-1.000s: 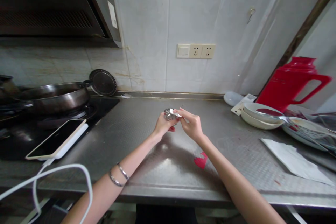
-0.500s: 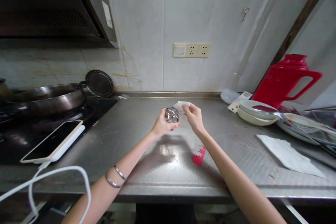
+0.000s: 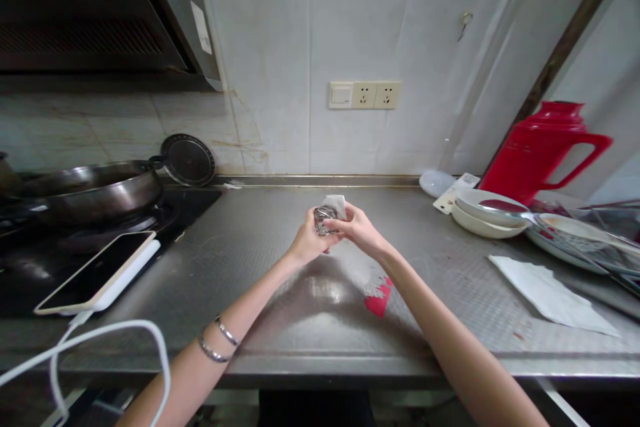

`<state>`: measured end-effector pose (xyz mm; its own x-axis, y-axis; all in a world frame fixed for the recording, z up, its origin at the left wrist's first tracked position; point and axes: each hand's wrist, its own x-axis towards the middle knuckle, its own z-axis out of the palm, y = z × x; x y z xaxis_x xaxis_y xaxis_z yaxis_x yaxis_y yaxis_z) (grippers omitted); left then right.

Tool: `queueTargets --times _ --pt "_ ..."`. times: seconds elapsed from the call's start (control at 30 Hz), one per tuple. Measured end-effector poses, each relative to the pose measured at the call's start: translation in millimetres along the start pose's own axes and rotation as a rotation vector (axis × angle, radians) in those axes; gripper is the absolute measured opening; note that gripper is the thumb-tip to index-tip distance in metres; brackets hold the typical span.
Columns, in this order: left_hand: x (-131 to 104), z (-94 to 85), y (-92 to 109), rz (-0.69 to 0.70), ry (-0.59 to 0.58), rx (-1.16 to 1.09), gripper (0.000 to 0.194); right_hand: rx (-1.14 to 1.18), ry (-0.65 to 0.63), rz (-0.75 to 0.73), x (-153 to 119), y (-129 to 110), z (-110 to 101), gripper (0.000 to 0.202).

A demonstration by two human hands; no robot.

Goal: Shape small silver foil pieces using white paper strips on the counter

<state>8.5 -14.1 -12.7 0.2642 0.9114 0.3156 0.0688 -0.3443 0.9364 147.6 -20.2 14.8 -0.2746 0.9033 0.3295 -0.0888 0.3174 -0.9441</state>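
Note:
Above the middle of the metal counter (image 3: pixel 240 260), my left hand (image 3: pixel 306 240) is closed around a small, shiny grey object (image 3: pixel 325 220) that looks clear or metallic, with dark lines across it. What kind of thing it is I cannot make out. My right hand (image 3: pixel 361 229) pinches a small piece of white tissue (image 3: pixel 336 203), which rises behind the object. Its fingers overlap the object's right side, and the two hands meet there. Below them, a torn pink-red patch (image 3: pixel 377 303) lies on the counter.
On the left are a stove with a steel pan (image 3: pixel 100 190) and a phone (image 3: pixel 97 273) with a white cable. Stacked bowls (image 3: pixel 487 230), a plate (image 3: pixel 565 247), a red thermos jug (image 3: pixel 535 160) and a folded paper towel (image 3: pixel 550 295) occupy the right.
My right hand has moved left and slightly down, bringing the tissue from beside the grey object to against it. My left hand stays nearly in place.

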Motion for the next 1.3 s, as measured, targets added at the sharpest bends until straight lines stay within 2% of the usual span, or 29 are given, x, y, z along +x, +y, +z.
queueTargets --times 0.17,0.23,0.37,0.5,0.6,0.8,1.0,1.13,1.3 --pt "-4 -6.7 4 0.169 0.014 0.245 0.114 -0.046 0.084 0.142 1 1 -3 0.04" --pt "-4 -10.0 5 0.239 -0.022 0.358 0.12 -0.041 0.099 0.176 1 1 -4 0.041" --pt "-1 -13.4 2 0.337 -0.055 0.41 0.108 0.016 0.113 0.226 4 3 -4 0.045" --pt "3 -12.3 -1 0.354 -0.031 0.342 0.089 0.069 0.159 0.27 6 6 -6 0.053" --pt "3 -10.6 -2 0.328 -0.009 0.295 0.088 0.05 0.205 0.269 6 4 -8 0.05" --pt "1 -7.6 1 0.238 -0.03 0.078 0.088 -0.112 0.254 0.221 6 -2 -13 0.027" --pt "3 -5.8 4 0.175 -0.024 -0.133 0.084 -0.125 0.356 0.141 11 1 -25 0.023" --pt "5 -6.7 2 0.191 -0.003 -0.133 0.082 -0.097 0.332 0.141 12 1 -30 0.012" --pt "5 -8.9 4 0.159 -0.028 -0.121 0.08 -0.021 0.302 0.155 13 1 -32 0.019"
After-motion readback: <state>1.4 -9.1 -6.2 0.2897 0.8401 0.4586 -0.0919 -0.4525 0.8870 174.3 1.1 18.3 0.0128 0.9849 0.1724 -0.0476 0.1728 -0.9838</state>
